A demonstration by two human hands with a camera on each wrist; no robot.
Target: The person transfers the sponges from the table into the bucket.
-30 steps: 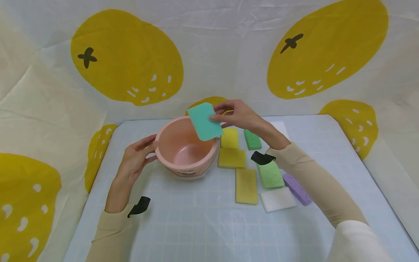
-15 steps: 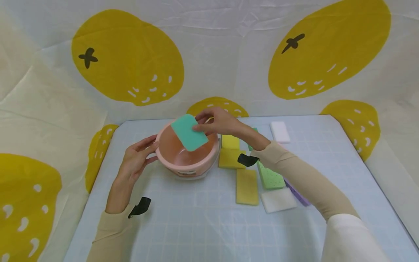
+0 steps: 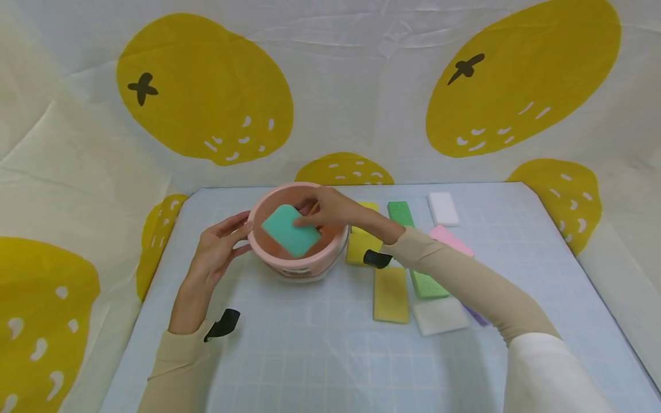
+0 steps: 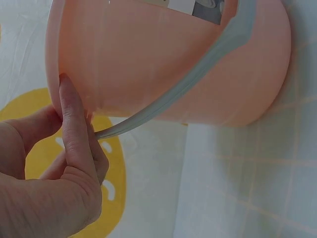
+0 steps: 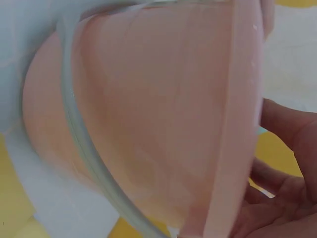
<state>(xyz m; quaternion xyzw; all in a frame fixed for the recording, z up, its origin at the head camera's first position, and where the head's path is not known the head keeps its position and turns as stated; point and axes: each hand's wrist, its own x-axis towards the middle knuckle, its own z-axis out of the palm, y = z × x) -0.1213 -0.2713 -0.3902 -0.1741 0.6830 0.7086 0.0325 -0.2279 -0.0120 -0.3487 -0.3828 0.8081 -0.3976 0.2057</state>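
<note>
A pink bucket (image 3: 281, 263) stands upright toward the back of the table. My left hand (image 3: 216, 246) pinches its left rim between thumb and fingers; the left wrist view shows the fingertips (image 4: 72, 106) against the wall under the lip. Inside the bucket's mouth, my right hand (image 3: 333, 207) pinches a flat teal sponge (image 3: 288, 230) by its right side, tilted. In the right wrist view the bucket wall (image 5: 158, 109) hides the sponge almost wholly. The bucket's grey handle (image 4: 178, 89) hangs down along the outside.
Right of the bucket lie several sponges: yellow (image 3: 391, 295), green (image 3: 400, 213), light green (image 3: 430, 287), pink (image 3: 451, 240), purple (image 3: 477, 315), and white ones (image 3: 440, 316), (image 3: 443, 209). My right forearm passes over some. A fruit-patterned cloth (image 3: 356, 86) rises behind the table.
My right hand has moved left and down with the teal sponge, from above the bucket's right rim into its mouth. The left hand has stayed on the rim.
</note>
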